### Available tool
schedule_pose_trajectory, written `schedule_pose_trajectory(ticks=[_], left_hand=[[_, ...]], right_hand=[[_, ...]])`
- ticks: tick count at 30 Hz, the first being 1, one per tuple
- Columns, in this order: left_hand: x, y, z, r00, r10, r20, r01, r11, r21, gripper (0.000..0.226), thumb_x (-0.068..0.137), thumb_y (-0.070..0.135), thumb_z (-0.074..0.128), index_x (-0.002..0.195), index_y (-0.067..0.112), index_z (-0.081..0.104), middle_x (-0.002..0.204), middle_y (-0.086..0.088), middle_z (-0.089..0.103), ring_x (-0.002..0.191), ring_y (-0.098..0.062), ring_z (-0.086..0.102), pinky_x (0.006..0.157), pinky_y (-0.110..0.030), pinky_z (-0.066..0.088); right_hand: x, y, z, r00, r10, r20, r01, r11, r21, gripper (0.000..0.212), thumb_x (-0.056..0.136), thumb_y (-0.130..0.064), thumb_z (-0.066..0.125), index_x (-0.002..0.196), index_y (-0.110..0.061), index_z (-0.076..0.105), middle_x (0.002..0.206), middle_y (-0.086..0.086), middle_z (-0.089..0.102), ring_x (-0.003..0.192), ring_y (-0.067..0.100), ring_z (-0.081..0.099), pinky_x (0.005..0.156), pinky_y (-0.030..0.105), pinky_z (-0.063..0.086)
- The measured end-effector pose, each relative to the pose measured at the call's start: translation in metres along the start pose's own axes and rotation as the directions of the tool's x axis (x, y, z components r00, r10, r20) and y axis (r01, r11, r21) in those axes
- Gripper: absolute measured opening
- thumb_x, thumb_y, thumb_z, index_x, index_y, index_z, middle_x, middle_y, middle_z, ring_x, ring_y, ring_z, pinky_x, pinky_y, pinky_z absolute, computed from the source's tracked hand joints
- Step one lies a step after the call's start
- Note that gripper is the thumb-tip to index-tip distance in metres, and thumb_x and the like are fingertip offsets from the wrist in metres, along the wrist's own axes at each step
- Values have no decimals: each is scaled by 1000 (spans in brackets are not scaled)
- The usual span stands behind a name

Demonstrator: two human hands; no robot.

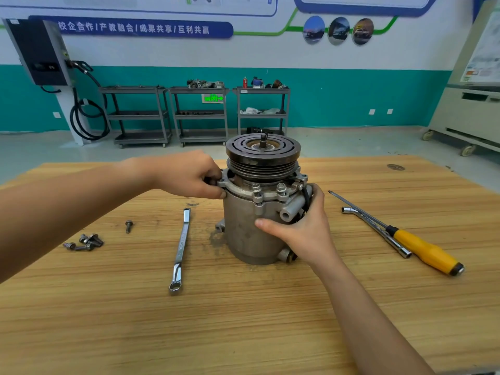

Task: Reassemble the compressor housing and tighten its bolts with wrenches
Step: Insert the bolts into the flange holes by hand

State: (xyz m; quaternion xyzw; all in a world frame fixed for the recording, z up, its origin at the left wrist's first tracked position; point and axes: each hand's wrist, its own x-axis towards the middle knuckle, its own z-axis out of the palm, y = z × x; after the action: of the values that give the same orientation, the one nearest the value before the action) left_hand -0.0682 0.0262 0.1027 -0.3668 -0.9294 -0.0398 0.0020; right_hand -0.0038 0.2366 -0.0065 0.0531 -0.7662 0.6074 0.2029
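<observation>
Your left hand (186, 174) pinches the top flange of the upright grey metal compressor housing (243, 231); your right hand (305, 231) wraps its fingers (317, 194) round its side

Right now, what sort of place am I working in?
Probably a vehicle-repair training workshop: a dark wall-mounted charging box with coiled black cable, grey wheeled metal trolleys holding car parts, and a wooden workbench with a grey metal compressor and long silver ring spanner.
</observation>
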Motion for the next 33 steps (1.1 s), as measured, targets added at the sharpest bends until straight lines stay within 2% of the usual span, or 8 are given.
schedule_pose_trajectory(ticks=[5,9,16,23,27,30,32,33], left_hand=[[-1,0,1,1000,8,-17,-8,1000,-25,38,88,25,61,55,18,44,49,4,39,42,-7,34,44,-16,27],[-2,-1,2,1000,5,-27,-6,999,-35,34,88,24,62,58,14,48,49,3,40,42,-7,39,44,-16,28],[-3,-1,4,998,36,-59,-39,998,-42,33,87,21,63,58,16,47,48,4,41,47,-4,45,44,-14,28],[-4,-3,7,997,21,-69,-26,997,-69,32,87,20,63,63,1,54,49,0,40,48,-6,44,45,-15,29],[-2,-1,3,1000,3,-23,-5,997,-81,32,87,23,61,60,12,51,50,2,42,46,-4,43,46,-15,32],[-11,-5,5,994,-104,-25,94,959,-268,22,85,27,64,68,13,59,58,2,52,48,-2,49,48,-13,39],[-22,-7,21,957,-210,-201,89,869,-486,14,85,27,62,76,17,61,66,3,58,55,0,54,52,-14,46],[-26,-4,32,905,-273,-325,34,810,-585,13,88,25,59,77,19,60,66,4,58,56,1,55,53,-14,47]], right_hand=[[0,1,0,1000,-7,2,7,1000,5,100,42,-41,89,119,-38,25,112,-30,45,102,-16,43,79,8,37],[0,0,0,1000,-12,0,12,1000,5,100,41,-42,88,119,-38,25,113,-30,45,104,-15,43,80,8,37],[0,1,0,1000,-23,0,23,1000,-4,102,42,-40,89,122,-35,27,116,-26,47,111,1,49,91,21,41],[1,4,1,1000,-17,2,17,1000,10,100,40,-44,89,118,-39,26,113,-29,47,106,-15,44,82,10,38],[2,3,-2,1000,-3,8,3,1000,-5,107,31,-57,83,120,-40,25,109,-34,46,99,-26,43,77,4,37],[2,2,-4,1000,-11,14,11,1000,-17,109,30,-60,79,121,-41,23,107,-37,42,94,-34,38,72,-1,36],[1,3,-4,1000,-22,12,22,999,-23,109,31,-60,79,122,-40,22,108,-37,42,94,-35,38,71,-5,36],[1,3,-3,1000,-27,9,27,999,-22,109,31,-60,79,122,-40,23,109,-36,43,94,-35,38,71,-7,35]])
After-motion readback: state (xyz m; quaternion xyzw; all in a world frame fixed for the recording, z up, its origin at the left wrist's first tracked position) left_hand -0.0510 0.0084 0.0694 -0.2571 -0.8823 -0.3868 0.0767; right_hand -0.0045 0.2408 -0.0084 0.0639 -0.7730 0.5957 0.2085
